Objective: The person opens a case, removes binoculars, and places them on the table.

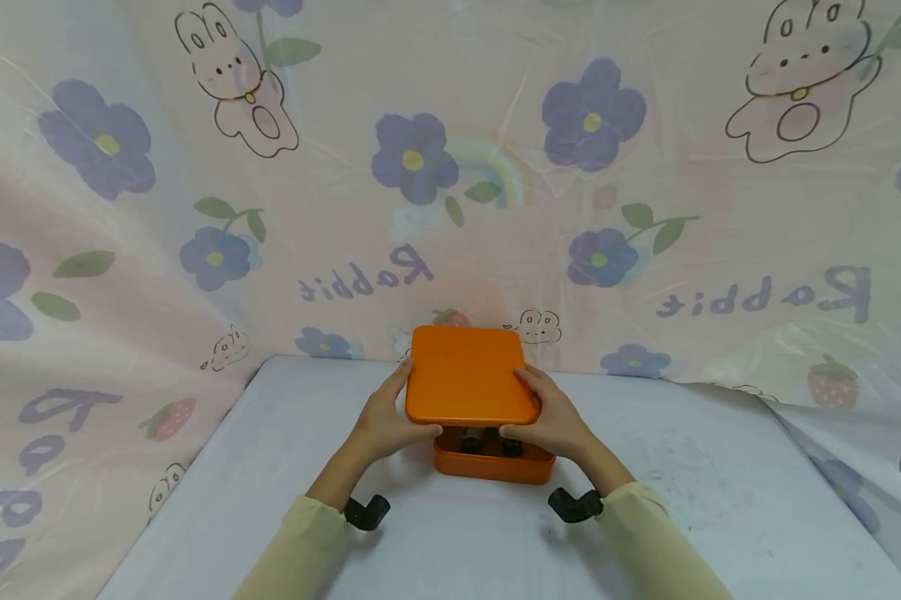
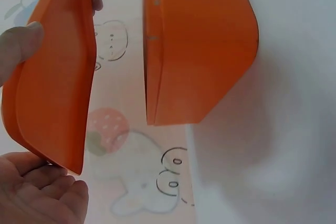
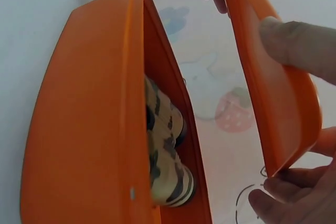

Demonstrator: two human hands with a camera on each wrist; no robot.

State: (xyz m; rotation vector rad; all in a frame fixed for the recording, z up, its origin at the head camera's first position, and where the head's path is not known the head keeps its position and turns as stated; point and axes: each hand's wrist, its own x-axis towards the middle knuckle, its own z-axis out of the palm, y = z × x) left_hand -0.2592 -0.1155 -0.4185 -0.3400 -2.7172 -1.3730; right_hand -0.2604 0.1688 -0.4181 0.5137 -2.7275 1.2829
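Note:
Both hands hold an orange lid (image 1: 468,375) by its sides, above an open orange box (image 1: 495,468) on the white table. My left hand (image 1: 386,425) grips the lid's left side, and my right hand (image 1: 558,417) grips its right side. Each thumb lies at the near edge, with the fingers spread along the side. A gap separates lid and box in both wrist views. Inside the box, the right wrist view shows a camouflage-patterned thing with two barrels, like binoculars (image 3: 170,174); the box wall hides part of it.
The white table (image 1: 713,500) extends around the box. Behind and along the sides hangs a pale curtain (image 1: 495,283) printed with rabbits, flowers and strawberries. A black curved fitting (image 1: 367,512) sits at the left wrist, and another black fitting (image 1: 574,505) at the right.

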